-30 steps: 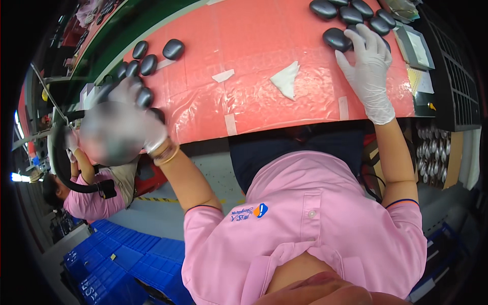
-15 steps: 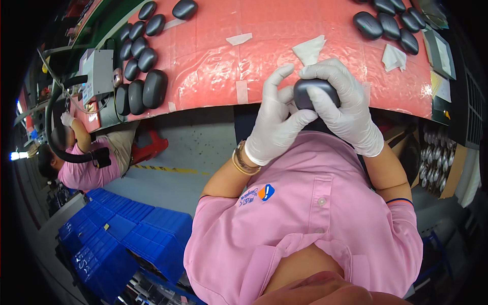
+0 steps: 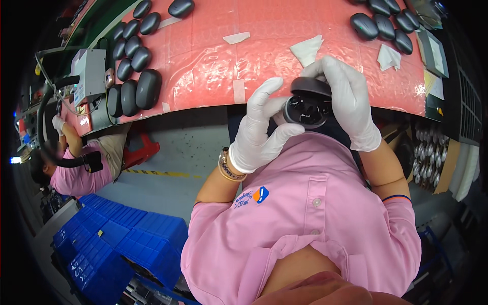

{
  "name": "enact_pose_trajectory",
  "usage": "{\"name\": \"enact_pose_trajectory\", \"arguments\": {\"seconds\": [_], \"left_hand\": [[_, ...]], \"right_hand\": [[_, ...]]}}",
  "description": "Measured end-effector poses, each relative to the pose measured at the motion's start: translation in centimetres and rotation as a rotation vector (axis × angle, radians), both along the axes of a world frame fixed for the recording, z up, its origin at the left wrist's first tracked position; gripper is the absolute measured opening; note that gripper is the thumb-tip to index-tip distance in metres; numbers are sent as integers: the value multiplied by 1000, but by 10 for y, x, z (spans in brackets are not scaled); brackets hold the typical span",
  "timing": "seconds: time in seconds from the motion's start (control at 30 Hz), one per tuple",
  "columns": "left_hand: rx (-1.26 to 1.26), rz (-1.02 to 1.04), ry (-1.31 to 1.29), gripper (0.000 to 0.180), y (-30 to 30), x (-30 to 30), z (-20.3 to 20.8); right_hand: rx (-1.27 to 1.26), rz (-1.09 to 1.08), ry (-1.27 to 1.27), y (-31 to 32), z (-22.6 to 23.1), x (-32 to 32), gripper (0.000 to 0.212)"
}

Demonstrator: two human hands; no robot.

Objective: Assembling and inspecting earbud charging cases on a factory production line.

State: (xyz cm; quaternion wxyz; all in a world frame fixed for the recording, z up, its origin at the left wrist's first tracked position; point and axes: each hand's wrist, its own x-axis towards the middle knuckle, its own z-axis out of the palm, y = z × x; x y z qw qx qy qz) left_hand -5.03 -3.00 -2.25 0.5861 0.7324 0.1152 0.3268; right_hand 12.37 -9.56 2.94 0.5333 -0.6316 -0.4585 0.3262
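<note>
A dark grey earbud charging case [image 3: 308,111] is held in front of my chest, over the near edge of the table. Its lid is raised, and a black glossy interior shows. My left hand [image 3: 260,127], in a white glove, grips the case's left side with the thumb low on it and the index finger lifted off. My right hand [image 3: 351,104], also gloved, curls round the right side and the back of the lid; some of its fingertips are hidden there. Just beyond the case lies a white wipe [image 3: 306,50] on the red table cover [image 3: 203,71].
Several similar cases lie at the table's left [image 3: 141,59] and far right [image 3: 364,27]. Another wipe [image 3: 390,57] is near the right end. A grey box-shaped device [image 3: 91,76] stands at left. Blue crates [image 3: 147,239] sit behind on the left, where a co-worker [image 3: 81,168] works.
The case was closed and now stands open, its lid tilted up. My right hand has shifted from the case's top to its right side and back.
</note>
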Motion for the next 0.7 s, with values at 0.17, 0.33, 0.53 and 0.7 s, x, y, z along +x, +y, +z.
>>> {"name": "enact_pose_trajectory", "arguments": {"seconds": [0.17,0.33,0.53,0.7], "left_hand": [[-753,-321,-173,87,-17,-23,15],[-623,-524,266,74,56,-138,-33],[-124,849,1025,67,169,-413,-146],[-468,1460,675,69,230,-432,-157]], "right_hand": [[-31,101,-12,10,-10,-36,32],[203,42,-655,8,-21,7,11],[9,-397,-873,-45,-27,140,15],[-156,-380,-1006,-73,-33,159,20]]}}
